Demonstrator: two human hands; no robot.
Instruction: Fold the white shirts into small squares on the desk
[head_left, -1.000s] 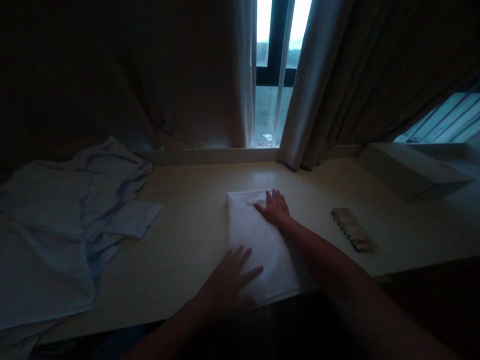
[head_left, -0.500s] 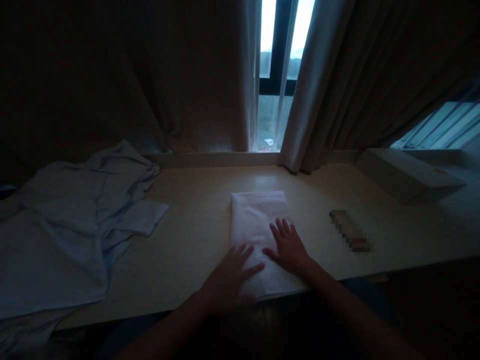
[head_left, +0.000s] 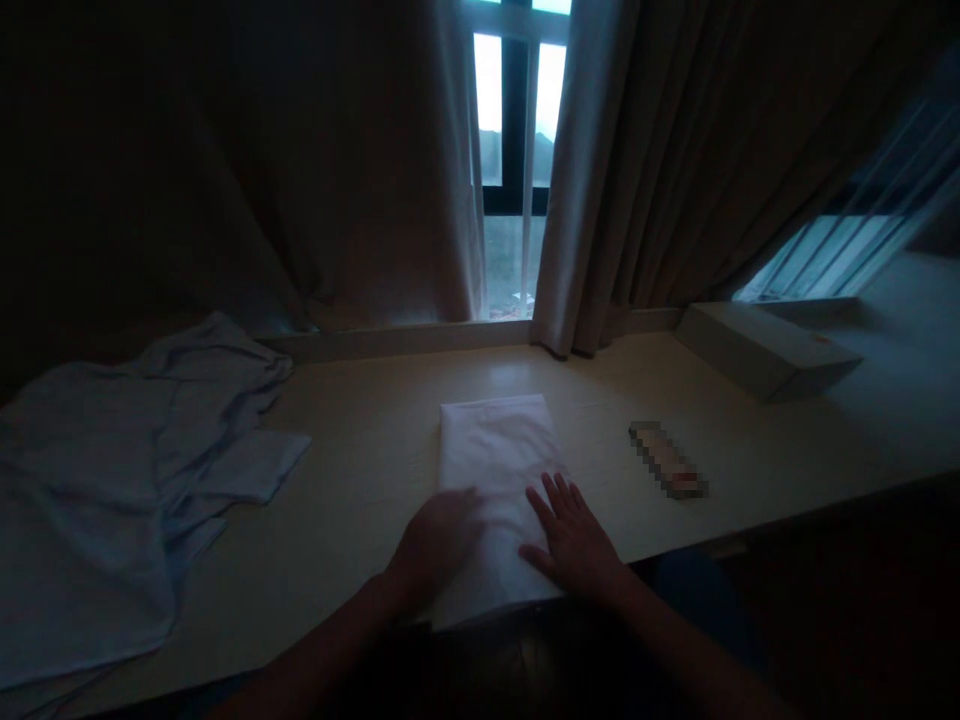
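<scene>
A folded white cloth (head_left: 499,440), perhaps a garment, lies flat on the pale table in front of me, its near end at the table's front edge. My right hand (head_left: 571,535) rests palm down on its right side, fingers spread and holding nothing. At the cloth's left edge is my left hand (head_left: 439,540); motion blurs its fingers, so their pose and any grip on the fabric are unclear.
Crumpled white clothing (head_left: 97,480) is heaped at the table's left. A pixelated oblong object (head_left: 667,460) lies right of the cloth, with a pale box (head_left: 765,345) behind it. Curtains (head_left: 592,180) hang along the back, parted at a window (head_left: 514,130).
My view has shifted, so the scene sits further left. My right hand has slid toward the near part of the cloth. The left hand, its fingers apart before, is now blurred at the left edge.
</scene>
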